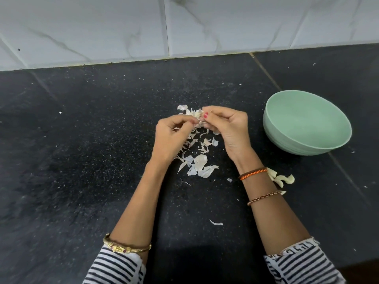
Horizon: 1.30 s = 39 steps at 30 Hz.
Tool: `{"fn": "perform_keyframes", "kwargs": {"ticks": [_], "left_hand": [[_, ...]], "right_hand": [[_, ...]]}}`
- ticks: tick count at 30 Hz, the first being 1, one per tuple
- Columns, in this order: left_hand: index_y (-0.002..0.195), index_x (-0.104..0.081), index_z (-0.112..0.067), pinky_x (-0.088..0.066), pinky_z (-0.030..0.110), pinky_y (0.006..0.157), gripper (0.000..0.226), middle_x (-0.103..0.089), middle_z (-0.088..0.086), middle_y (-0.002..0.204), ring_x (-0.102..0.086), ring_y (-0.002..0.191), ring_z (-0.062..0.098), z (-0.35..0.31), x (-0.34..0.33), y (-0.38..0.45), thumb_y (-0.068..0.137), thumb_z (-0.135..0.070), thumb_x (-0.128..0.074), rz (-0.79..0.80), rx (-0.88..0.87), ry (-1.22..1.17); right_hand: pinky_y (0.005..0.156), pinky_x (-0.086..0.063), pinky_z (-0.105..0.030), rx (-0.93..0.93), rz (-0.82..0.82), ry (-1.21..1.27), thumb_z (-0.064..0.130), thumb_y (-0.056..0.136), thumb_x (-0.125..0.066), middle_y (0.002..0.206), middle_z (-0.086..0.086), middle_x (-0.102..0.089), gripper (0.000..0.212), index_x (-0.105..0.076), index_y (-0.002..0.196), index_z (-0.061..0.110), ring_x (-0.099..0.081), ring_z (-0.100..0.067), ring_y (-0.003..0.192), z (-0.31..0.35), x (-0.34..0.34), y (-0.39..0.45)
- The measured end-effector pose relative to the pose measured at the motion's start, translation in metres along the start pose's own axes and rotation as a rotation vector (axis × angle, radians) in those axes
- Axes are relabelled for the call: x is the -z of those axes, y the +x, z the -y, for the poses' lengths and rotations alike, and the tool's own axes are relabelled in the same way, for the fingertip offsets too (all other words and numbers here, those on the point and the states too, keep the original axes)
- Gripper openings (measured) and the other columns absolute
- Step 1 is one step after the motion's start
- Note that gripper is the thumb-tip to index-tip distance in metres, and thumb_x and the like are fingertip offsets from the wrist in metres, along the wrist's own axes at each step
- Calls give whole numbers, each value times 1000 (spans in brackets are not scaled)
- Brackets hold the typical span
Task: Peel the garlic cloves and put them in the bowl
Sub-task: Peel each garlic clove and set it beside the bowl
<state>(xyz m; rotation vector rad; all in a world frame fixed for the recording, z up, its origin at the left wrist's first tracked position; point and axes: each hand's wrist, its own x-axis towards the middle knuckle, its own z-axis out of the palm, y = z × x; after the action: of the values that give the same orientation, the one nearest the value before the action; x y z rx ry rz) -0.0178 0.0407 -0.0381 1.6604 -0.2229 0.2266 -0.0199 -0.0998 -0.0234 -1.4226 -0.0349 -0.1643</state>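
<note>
Broadly, a black speckled counter [92,140] fills most of the view, with a pale marbled tile wall [123,27] rising behind it. To the right stands a mint-green bowl [307,144], upright on the counter and well apart from both hands; what shows of its inside holds nothing.

Two forearms reach in from below, each with a black-and-white striped sleeve [114,267] pushed back. The left arm wears a gold bangle [127,245]; the right wrist carries an orange braided thread [253,173] and, lower down the arm, a thin copper-coloured chain [264,197].

The left hand [172,138] and right hand [229,128] meet above the counter, fingers curled, both pinching the same garlic clove [197,115] between fingertips and thumbs; papery skin sticks out from it at the top. The hands hide most of the clove.

Beneath and between the hands lies a scatter of white garlic skins [200,160], the larger flakes nearest the wrists. Just beside the right wrist, partly hidden behind it, sit a few pale peeled cloves [284,179] on the counter, outside the bowl. One stray skin sliver [215,223] lies alone between the forearms.
</note>
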Motion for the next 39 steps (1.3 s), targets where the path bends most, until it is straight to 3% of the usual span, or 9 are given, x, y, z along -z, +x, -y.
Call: {"fn": "perform_keyframes", "kwargs": {"ticks": [3,7,12,15,19,22,29,32,39], "left_hand": [[81,-70,-21,-47,26,68,12,-69,3,78,-56,71,14,1,-8,-2,78,-32,-68,28,18,24],[85,-65,-19,-49,26,71,7,-65,0,81,-55,74,12,5,-8,0,82,-17,-70,-27,37,54],[81,-64,-18,-46,23,64,9,-62,-10,75,-55,68,11,3,-9,0,86,-11,-65,-45,4,149],[83,-66,-15,-48,31,65,8,-64,-6,74,-57,68,19,4,-8,-1,87,-9,-63,-58,-30,158],[77,-67,-22,-46,16,60,18,-65,-16,65,-55,62,-1,1,-3,1,86,-6,-63,-38,-9,30],[73,-67,-23,-45,15,59,23,-66,-17,63,-52,61,1,1,-4,1,86,-5,-62,-2,23,-36],[71,-65,-16,-42,13,57,20,-63,-1,68,-51,58,-1,2,-4,2,87,-4,-61,-22,19,-69],[69,-62,-16,-37,15,52,24,-58,-9,59,-44,53,0,1,-8,0,89,-5,-58,-61,24,-107],[61,-50,-18,-33,17,50,35,-46,-11,53,-35,49,0,6,-8,0,95,-14,-51,-117,68,-13]], "right_hand": [[57,-47,-11,54,-56,-120,-4,80,-66,69,6,-69,14,-70,84,8,-63,-1,60,0,-2,1],[64,-50,-14,144,-43,-305,-2,79,-68,75,6,-68,17,-70,81,15,-65,-1,68,-5,-1,0],[76,-56,-28,171,-68,-457,0,78,-70,81,-1,-70,11,-73,85,8,-68,-11,78,-10,-1,3],[74,-53,-21,122,-59,-420,-2,79,-68,75,3,-67,16,-71,88,10,-65,-3,72,-6,-1,1],[64,-46,-13,-96,-11,-220,-3,83,-62,72,2,-66,13,-71,84,8,-60,1,65,1,-3,-1],[62,-47,-17,-192,-18,-145,-1,86,-59,69,2,-64,19,-69,76,12,-56,-3,64,2,-6,-1],[66,-50,-11,10,-144,-465,2,86,-60,76,3,-66,12,-71,84,5,-61,-3,70,-6,-20,-1],[59,-46,-9,55,-189,-467,4,85,-61,72,2,-67,11,-72,82,6,-58,1,61,-4,-22,-3],[76,-46,-19,-114,-29,-419,8,93,-47,84,7,-65,24,-67,106,11,-60,-3,78,-1,-12,0]]}}
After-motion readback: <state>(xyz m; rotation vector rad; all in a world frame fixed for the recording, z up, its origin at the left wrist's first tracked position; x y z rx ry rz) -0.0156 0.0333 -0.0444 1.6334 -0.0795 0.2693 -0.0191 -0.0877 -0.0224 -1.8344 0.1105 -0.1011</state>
